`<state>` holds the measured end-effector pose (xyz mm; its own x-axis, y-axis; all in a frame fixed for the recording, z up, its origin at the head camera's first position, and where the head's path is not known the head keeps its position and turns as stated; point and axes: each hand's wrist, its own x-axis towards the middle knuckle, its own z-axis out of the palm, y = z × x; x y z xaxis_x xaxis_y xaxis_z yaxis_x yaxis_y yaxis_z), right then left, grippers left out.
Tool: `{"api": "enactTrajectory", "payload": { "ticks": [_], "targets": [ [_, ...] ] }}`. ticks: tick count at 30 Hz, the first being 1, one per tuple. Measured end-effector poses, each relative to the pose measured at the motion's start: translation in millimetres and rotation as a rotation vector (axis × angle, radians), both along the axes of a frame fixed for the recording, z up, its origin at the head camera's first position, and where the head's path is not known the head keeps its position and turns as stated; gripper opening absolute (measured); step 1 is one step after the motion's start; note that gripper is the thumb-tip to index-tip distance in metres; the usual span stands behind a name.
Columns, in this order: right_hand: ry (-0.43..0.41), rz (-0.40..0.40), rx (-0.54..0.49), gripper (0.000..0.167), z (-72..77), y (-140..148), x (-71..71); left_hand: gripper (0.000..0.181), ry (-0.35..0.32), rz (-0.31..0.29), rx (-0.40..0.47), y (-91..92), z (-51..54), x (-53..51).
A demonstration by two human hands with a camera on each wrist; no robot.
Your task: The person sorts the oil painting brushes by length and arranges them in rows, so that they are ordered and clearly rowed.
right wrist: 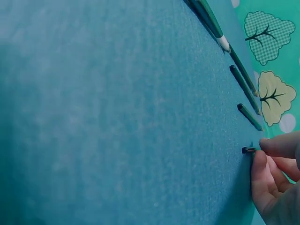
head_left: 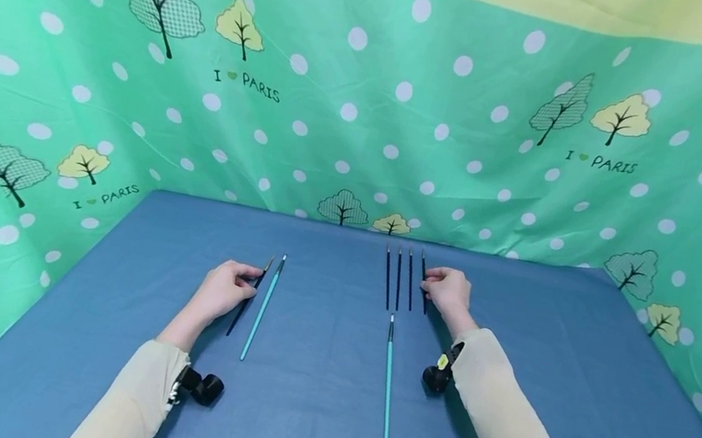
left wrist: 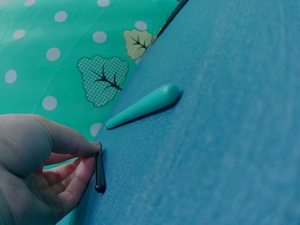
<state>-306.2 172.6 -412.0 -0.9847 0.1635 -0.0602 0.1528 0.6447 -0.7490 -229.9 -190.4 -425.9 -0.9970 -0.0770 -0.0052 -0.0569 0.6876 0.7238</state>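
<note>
My left hand pinches a thin black paintbrush between thumb and fingers, its bristles toward the far side. Just right of it lies a turquoise paintbrush, whose thick handle end shows in the left wrist view. At the right, my right hand pinches another black paintbrush, the rightmost of a row. To its left, three similar black paintbrushes lie side by side, tips pointing away. In the right wrist view, fingers partly hide the held brush.
A second turquoise paintbrush lies lengthwise in front of the black row. Blue cloth covers the table. Behind it and at both sides hangs a green dotted curtain. A small black camera sits on each wrist.
</note>
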Motion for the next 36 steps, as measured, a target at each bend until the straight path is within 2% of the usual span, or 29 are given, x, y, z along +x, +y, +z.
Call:
{"api": "enactTrajectory", "payload": {
  "ticks": [6, 18, 25, 36],
  "targets": [
    [0.029, -0.054, -0.033, 0.028, 6.2, -2, 6.4, 0.036, -0.001, 0.007, -0.005, -0.5, -0.1, -0.8],
    [0.015, -0.016, -0.216, 0.032, 18.7, -29, 16.8, 0.036, -0.005, 0.003, 0.002, -2.8, 3.1, 0.8],
    [0.014, 0.031, -0.263, 0.033, 22.2, -58, 24.3, 0.036, -0.012, 0.003, 0.007, -2.5, 2.1, 1.1],
    [-0.065, 0.152, -0.336, 0.034, 30.6, -94, 38.9, 0.036, -0.017, -0.003, 0.012, -0.8, -0.7, 0.7]
  ]
}}
